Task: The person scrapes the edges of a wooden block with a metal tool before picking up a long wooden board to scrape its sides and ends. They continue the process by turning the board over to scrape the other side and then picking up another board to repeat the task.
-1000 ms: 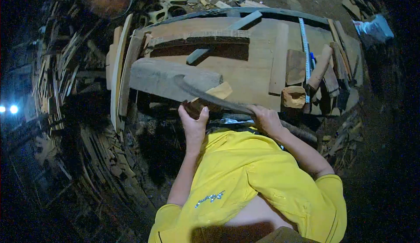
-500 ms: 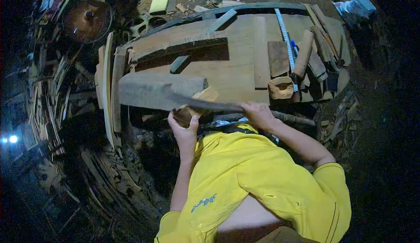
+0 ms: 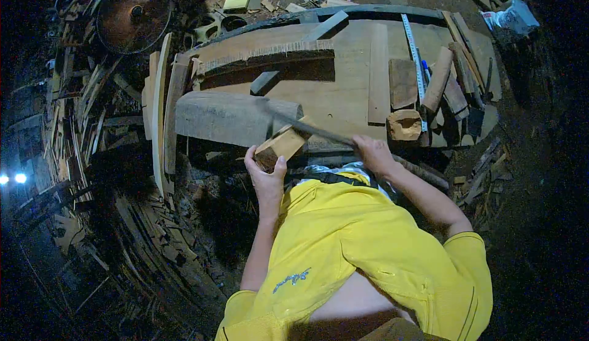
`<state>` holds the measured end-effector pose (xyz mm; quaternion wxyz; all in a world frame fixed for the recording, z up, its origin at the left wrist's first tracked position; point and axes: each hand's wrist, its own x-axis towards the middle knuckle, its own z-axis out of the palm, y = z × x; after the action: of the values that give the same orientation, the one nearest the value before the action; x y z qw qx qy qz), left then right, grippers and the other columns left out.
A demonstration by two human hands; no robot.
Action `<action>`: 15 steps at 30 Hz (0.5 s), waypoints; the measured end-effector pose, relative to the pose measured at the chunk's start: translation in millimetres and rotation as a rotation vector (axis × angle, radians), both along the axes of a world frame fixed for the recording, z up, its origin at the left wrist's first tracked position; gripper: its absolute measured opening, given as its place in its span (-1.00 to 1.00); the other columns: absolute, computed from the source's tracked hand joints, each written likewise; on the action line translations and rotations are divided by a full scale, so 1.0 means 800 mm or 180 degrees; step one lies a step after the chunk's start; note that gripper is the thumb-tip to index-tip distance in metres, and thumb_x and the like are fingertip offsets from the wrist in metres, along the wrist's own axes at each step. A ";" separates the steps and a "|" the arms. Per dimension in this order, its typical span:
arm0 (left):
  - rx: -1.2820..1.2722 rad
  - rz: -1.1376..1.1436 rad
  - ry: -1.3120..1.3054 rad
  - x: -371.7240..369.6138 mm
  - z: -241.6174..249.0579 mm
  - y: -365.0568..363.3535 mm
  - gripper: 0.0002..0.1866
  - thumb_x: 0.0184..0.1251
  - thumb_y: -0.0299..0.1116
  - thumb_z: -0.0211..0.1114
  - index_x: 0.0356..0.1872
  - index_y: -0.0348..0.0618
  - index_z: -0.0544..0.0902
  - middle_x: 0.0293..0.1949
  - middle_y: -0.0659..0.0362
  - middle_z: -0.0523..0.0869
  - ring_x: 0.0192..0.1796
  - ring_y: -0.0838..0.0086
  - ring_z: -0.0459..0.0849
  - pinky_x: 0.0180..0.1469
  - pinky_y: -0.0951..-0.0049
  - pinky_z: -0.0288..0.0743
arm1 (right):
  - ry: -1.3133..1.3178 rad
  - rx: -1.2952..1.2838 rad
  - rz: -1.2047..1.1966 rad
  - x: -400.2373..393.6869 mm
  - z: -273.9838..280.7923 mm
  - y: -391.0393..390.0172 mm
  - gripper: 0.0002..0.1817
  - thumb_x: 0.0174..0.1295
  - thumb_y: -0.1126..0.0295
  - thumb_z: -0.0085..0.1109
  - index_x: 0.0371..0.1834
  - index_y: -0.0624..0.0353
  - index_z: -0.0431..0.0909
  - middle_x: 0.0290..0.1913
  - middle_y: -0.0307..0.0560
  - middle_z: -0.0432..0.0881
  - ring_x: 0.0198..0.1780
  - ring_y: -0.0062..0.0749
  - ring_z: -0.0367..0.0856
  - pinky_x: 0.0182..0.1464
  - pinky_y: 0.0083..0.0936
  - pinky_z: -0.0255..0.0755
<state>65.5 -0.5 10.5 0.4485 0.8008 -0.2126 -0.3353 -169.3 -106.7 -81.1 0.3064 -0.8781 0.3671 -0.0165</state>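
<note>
1. Your left hand (image 3: 267, 181) is part-open, thumb and fingers clasping the wooden block (image 3: 288, 143) by its near end; the grey beam (image 3: 215, 117) lies at its 10 o'clock.
2. Your right hand (image 3: 373, 155) is closed round the long tool (image 3: 328, 135), which points to 10 o'clock.
3. The block's long face looks pale, its near end dark; what's left can't be told.

Dim and grainy; two white lights (image 3: 12, 179) glare at nine o'clock, the rim bends and blackens, and the moving tool (image 3: 313, 130) seems slightly blurred.
</note>
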 end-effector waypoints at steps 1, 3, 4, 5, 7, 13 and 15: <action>-0.0012 -0.0004 -0.0006 0.003 -0.003 0.002 -0.32 0.02 -0.33 0.30 0.16 -0.27 0.16 0.04 -0.03 0.33 0.09 0.30 0.35 0.15 0.37 0.21 | 0.0181 0.0244 -0.0242 0.000 -0.015 -0.009 -0.67 0.04 0.39 0.04 -0.06 0.02 0.41 -0.39 0.06 0.57 -0.34 0.01 0.56 -0.34 -0.14 0.46; -0.0037 0.0032 -0.0101 0.006 -0.013 0.006 -0.33 0.03 -0.36 0.29 0.16 -0.23 0.15 0.02 0.01 0.34 0.08 0.32 0.36 0.15 0.37 0.22 | 0.0404 0.0594 -0.0456 -0.003 -0.018 -0.019 -0.70 0.05 0.40 0.03 -0.09 0.07 0.42 -0.39 0.13 0.56 -0.30 0.05 0.54 -0.29 -0.10 0.43; -0.0056 -0.0005 -0.0081 0.007 -0.012 0.005 -0.33 0.03 -0.36 0.29 0.16 -0.23 0.15 0.02 0.01 0.34 0.08 0.32 0.36 0.15 0.37 0.22 | 0.0419 0.0577 -0.0496 -0.004 -0.012 -0.018 -0.70 0.05 0.40 0.03 -0.09 0.07 0.42 -0.39 0.13 0.56 -0.30 0.05 0.54 -0.29 -0.10 0.43; -0.0179 0.0134 0.0165 0.010 -0.009 0.004 -0.33 0.03 -0.36 0.29 0.16 -0.23 0.15 0.02 0.02 0.34 0.08 0.33 0.36 0.15 0.38 0.22 | 0.0279 0.0644 -0.0556 -0.008 -0.005 -0.013 -0.70 0.04 0.40 0.03 -0.09 0.06 0.42 -0.39 0.12 0.56 -0.30 0.05 0.54 -0.29 -0.10 0.43; -0.0250 0.0389 0.0723 0.021 -0.008 -0.001 -0.35 0.04 -0.41 0.27 0.16 -0.21 0.16 0.02 0.06 0.36 0.09 0.37 0.37 0.14 0.43 0.24 | 0.0386 0.0593 -0.0582 -0.020 0.004 -0.007 -0.64 0.05 0.36 0.03 -0.02 -0.04 0.42 -0.36 0.09 0.59 -0.31 0.00 0.57 -0.32 -0.12 0.46; -0.0543 0.0323 0.2089 -0.008 0.015 -0.085 -0.38 0.11 -0.20 0.19 0.17 -0.14 0.18 0.03 0.06 0.37 0.05 0.33 0.41 0.06 0.31 0.35 | -0.0579 0.0287 -0.1786 -0.056 0.041 -0.004 -0.59 0.01 0.42 0.03 0.02 0.00 0.39 -0.35 0.20 0.56 -0.30 0.09 0.54 -0.28 -0.14 0.43; -0.0770 0.0171 0.3184 -0.025 -0.034 -0.132 -0.45 0.12 -0.07 0.17 0.09 -0.09 0.30 -0.04 0.11 0.42 -0.12 0.40 0.48 -0.13 0.45 0.43 | -0.0395 0.0535 -0.2319 -0.072 0.060 -0.008 -0.62 0.05 0.39 0.01 0.01 0.05 0.39 -0.35 0.24 0.55 -0.30 0.12 0.52 -0.29 -0.14 0.41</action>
<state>45.8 -106.4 -17.1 0.5932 0.4900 0.0114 -0.6387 -226.7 -113.2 -32.7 0.3730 -0.6591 0.6361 -0.1473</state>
